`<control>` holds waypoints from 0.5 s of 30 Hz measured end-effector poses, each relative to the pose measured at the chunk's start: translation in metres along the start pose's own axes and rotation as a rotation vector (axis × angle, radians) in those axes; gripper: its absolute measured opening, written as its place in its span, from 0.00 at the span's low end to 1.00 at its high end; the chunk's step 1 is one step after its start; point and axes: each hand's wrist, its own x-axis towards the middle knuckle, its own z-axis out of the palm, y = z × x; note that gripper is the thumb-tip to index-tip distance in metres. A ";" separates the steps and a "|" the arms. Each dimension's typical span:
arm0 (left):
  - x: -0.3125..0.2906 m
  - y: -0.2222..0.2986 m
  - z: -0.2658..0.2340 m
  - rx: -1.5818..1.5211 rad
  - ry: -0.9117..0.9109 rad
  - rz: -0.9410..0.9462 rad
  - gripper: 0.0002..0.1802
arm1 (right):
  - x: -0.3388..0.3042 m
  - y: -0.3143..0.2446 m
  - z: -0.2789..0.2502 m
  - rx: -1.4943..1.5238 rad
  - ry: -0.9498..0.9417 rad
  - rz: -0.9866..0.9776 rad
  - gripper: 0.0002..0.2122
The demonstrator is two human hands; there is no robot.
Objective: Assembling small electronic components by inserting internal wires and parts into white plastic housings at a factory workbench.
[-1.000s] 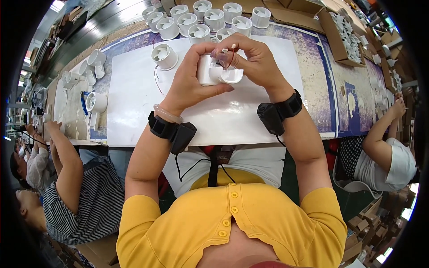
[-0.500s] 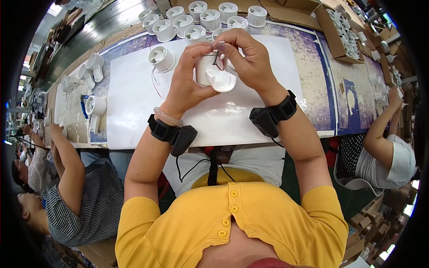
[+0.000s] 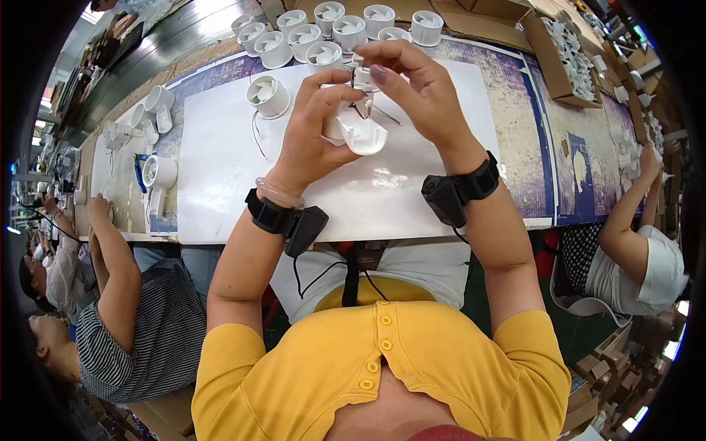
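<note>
So we've got our left hand (image 3: 316, 128) wrapped around a white plastic housing with a rounded, open-ended scoop (image 3: 362, 137), grip clamped on it, and we're holding it up over the counter (image 3: 526, 158), roughly mid-width and nearer the far edge. Thin dark and red wires (image 3: 358, 112) poke out by the scoop. Our right hand (image 3: 412, 84) is just beside it, thumb and fingers apart; we can't tell if a fingertip is touching the housing.

Under all this is a smooth white sheet (image 3: 390, 198) that runs right up to the counter's near edge. One white round plastic fan unit (image 3: 268, 97) stands on it, just left of our left hand, with a thin wire trailing toward us. More white fan units (image 3: 305, 37) are bunched along the far edge, left of centre.

Toward the left end we've got a white fan unit on its side (image 3: 159, 171) and some blue-handled pliers (image 3: 139, 173) right beside it. Over by the far right corner there's a brown cardboard box (image 3: 550, 62) full of small white parts (image 3: 570, 59). A co-worker in a striped top (image 3: 140, 331) sits at the near edge to our left, another in a white top (image 3: 643, 268) to our right.
</note>
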 end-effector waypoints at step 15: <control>0.003 0.005 0.003 0.044 -0.018 -0.021 0.32 | -0.004 -0.012 -0.001 0.069 -0.118 -0.054 0.05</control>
